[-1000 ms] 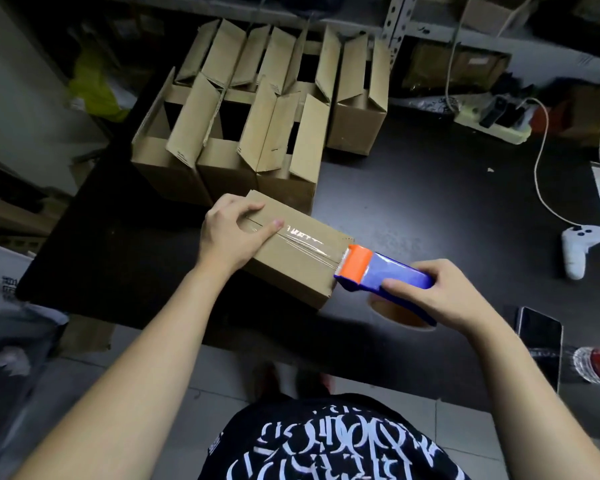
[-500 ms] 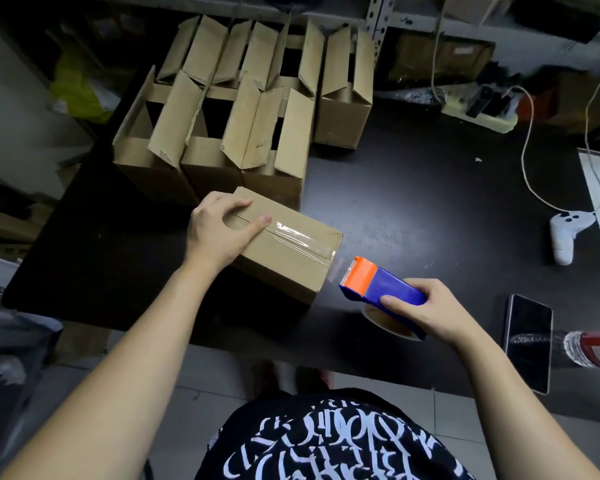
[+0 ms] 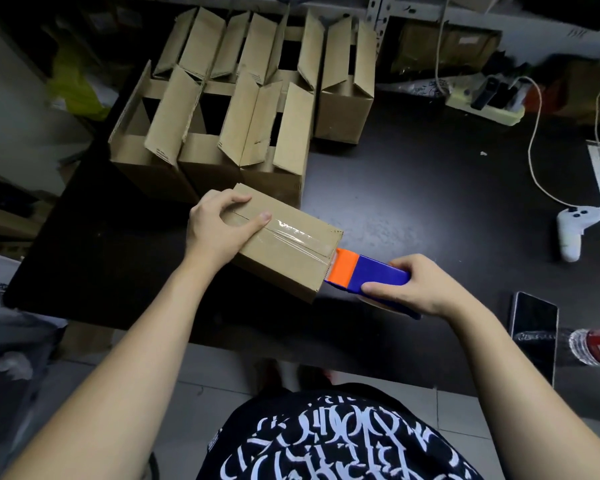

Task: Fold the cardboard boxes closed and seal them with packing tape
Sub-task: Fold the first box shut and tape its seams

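Box (image 3: 291, 261), long axis diagonal, toward tape dispenser (image 3: 374, 277)

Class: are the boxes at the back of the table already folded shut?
No: the back boxes stand with their top flaps upright and open.

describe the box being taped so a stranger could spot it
On the black table, open boxes stand clustered at the far left. The closed box lies just in front of them. It alone has flat flaps and clear tape along its seam, under the left hand.
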Tool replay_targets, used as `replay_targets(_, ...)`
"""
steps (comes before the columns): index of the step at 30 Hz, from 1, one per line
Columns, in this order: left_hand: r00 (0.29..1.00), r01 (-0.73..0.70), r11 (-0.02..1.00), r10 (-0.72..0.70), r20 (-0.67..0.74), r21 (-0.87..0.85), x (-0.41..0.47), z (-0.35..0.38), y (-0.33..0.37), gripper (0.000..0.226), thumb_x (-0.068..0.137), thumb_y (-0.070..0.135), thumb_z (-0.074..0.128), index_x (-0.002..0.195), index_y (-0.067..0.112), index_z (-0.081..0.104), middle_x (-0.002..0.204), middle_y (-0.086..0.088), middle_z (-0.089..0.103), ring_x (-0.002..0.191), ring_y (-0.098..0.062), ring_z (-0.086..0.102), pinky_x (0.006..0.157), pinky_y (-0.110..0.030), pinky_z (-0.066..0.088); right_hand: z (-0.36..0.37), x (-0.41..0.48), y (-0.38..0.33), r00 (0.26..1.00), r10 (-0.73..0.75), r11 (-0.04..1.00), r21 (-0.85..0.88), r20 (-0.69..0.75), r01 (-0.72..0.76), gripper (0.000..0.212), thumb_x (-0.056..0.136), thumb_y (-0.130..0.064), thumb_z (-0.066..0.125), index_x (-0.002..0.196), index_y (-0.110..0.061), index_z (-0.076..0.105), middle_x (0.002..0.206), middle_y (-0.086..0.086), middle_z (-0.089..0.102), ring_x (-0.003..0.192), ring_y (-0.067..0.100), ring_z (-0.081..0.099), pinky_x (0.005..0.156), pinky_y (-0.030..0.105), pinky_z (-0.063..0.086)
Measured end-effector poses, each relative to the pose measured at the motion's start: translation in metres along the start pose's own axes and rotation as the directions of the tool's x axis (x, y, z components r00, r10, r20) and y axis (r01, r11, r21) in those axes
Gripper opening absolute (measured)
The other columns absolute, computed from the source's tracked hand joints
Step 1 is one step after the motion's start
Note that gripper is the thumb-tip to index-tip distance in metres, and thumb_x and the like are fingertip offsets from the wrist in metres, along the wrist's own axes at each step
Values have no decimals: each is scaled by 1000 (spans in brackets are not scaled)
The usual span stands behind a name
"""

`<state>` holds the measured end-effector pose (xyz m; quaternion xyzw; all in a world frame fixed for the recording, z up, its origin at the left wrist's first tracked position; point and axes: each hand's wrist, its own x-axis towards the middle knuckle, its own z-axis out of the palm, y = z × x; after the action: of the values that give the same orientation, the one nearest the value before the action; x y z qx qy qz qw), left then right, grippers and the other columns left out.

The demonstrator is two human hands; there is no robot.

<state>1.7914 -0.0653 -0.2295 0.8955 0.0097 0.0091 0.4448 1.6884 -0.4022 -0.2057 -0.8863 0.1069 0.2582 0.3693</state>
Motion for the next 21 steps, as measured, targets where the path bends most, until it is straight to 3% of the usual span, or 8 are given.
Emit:
replay_targets(6, 1000, 2, 1000, -2, -9, -16, -2, 0, 2, 43, 77, 49, 88, 113, 29, 76, 115, 7, 63, 109, -8, 62, 85, -14, 45, -6, -6, -21, 997, 47, 989, -135, -65, -56, 60, 66, -68, 85, 81, -11, 70, 66, 8, 70, 49, 19, 64, 49, 33, 51)
replay_targets(9, 1000, 12, 1000, -12, 3, -23, -3, -1, 4, 43, 76, 49, 88, 112, 29, 76, 117, 5, 63, 110, -10, 62, 90, -20, 48, -8, -10, -28, 991, 52, 978, -196, -122, -75, 59, 66, -70, 83, 76, -14, 68, 63, 7, 67, 50, 18, 61, 51, 31, 48)
replay_targets(13, 1000, 22, 1000, -22, 10, -21, -4, 1, 7, 42, 76, 47, 89, 111, 28, 75, 117, 5, 62, 108, -6, 61, 85, -10, 43, 15, -3, -32, 987, -10, 808, -583, -158, -85, 58, 72, -73, 73, 67, -18, 56, 70, 0, 64, 62, 17, 55, 57, 29, 38)
replay_targets(16, 999, 34, 999, -33, 18, -18, -3, 0, 10, 41, 77, 47, 89, 111, 28, 75, 116, 7, 62, 103, 4, 58, 82, -6, 40, 38, 3, -15, 988, 59, 889, -443, -141, -116, 63, 73, -79, 69, 70, -16, 63, 68, -1, 65, 65, 17, 61, 55, 30, 39)
replay_targets(21, 997, 75, 997, -75, -12, -23, -4, 4, 13, 39, 78, 47, 88, 109, 29, 75, 116, 5, 61, 99, 7, 56, 81, -7, 40, 25, -1, -4, 901, 199, 955, -131, -385, -267, 65, 74, -73, 70, 63, -10, 60, 55, 1, 58, 55, 19, 57, 50, 28, 35)
